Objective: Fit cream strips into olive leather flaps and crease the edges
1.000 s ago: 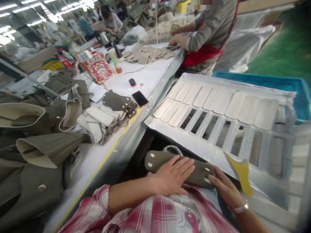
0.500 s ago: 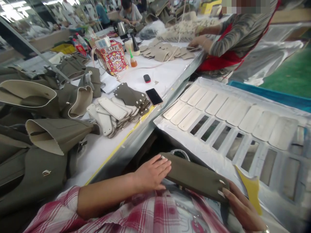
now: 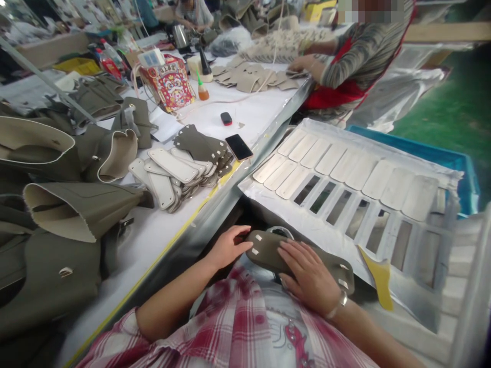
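Observation:
A long olive-green leather strip [image 3: 268, 251] with rounded ends and pale tabs near both ends lies in front of my body. My right hand [image 3: 309, 276] rests flat on its middle, fingers stretched out. Beside its left end is my left hand [image 3: 229, 246], thumb and fingers apart, the thumb close to the strip's edge. A metal ring [image 3: 283, 232] shows partly behind the strip. On the table to the left, pale strips [image 3: 172, 164] lie heaped next to olive-green ones [image 3: 197, 143].
At the right, a frame [image 3: 339, 204] with slots carries rows of pale pieces; a yellow scraper-like piece [image 3: 379, 278] lies at its front. Olive bags [image 3: 69, 266] fill the left. A phone [image 3: 239, 147] lies on the table [image 3: 153, 230]. A person [image 3: 349, 61] works across.
My right hand has moved from the strip's right end onto its middle. My left hand has come off the strip's surface to its left end. The view has shifted slightly.

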Action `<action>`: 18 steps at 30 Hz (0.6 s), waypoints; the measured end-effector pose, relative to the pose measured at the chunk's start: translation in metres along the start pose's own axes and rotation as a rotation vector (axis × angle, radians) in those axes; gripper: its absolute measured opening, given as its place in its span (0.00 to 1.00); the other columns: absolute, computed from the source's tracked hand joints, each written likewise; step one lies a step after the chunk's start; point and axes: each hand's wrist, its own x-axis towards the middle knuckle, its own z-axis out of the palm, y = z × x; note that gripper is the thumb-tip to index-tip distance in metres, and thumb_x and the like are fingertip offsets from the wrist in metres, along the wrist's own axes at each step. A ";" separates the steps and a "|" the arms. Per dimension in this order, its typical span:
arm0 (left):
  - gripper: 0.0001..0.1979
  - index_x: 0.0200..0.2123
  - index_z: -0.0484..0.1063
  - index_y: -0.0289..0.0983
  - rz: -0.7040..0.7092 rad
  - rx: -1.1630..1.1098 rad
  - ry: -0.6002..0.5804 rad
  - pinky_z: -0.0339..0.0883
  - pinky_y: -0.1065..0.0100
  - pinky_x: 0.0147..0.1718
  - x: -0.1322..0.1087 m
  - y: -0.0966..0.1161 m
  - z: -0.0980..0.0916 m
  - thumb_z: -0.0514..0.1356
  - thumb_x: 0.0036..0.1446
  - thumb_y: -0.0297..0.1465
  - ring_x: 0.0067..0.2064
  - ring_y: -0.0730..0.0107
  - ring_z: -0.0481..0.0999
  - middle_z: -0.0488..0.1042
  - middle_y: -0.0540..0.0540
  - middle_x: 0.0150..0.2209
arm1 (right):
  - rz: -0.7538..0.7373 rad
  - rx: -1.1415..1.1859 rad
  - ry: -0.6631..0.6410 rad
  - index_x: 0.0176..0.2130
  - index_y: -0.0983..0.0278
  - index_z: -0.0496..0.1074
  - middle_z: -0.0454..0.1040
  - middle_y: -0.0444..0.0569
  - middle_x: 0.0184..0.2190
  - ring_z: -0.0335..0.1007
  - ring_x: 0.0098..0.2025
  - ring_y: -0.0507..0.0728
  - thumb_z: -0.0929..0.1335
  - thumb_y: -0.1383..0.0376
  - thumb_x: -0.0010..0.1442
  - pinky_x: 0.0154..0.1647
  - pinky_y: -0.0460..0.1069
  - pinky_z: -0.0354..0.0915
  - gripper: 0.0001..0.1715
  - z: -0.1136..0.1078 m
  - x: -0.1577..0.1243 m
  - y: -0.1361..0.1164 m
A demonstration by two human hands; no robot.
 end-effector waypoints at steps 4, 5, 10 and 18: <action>0.20 0.49 0.67 0.38 -0.047 -0.073 -0.073 0.69 0.64 0.43 0.008 -0.003 0.004 0.59 0.51 0.29 0.46 0.67 0.72 0.71 0.45 0.46 | -0.135 0.063 -0.105 0.62 0.61 0.53 0.56 0.51 0.61 0.48 0.62 0.66 0.66 0.59 0.56 0.62 0.65 0.45 0.36 0.017 0.028 -0.013; 0.20 0.49 0.67 0.38 -0.041 -0.068 -0.071 0.69 0.65 0.43 0.009 -0.003 0.005 0.59 0.51 0.29 0.45 0.67 0.71 0.71 0.45 0.46 | -0.159 0.060 -0.121 0.62 0.60 0.52 0.55 0.51 0.61 0.47 0.63 0.65 0.66 0.59 0.57 0.62 0.64 0.45 0.37 0.018 0.031 -0.014; 0.19 0.47 0.67 0.37 -0.035 -0.072 -0.079 0.69 0.67 0.41 0.010 0.001 0.006 0.57 0.50 0.26 0.45 0.68 0.71 0.70 0.45 0.46 | -0.208 -0.040 -0.137 0.62 0.62 0.52 0.57 0.52 0.60 0.49 0.62 0.65 0.65 0.56 0.57 0.61 0.64 0.47 0.37 0.013 0.028 -0.008; 0.19 0.49 0.64 0.39 -0.044 -0.082 -0.120 0.66 0.66 0.47 0.008 0.004 0.011 0.55 0.52 0.26 0.48 0.68 0.71 0.70 0.46 0.47 | -0.137 -0.172 -0.119 0.63 0.61 0.50 0.60 0.49 0.59 0.52 0.61 0.65 0.65 0.53 0.57 0.59 0.62 0.51 0.39 -0.017 -0.036 0.039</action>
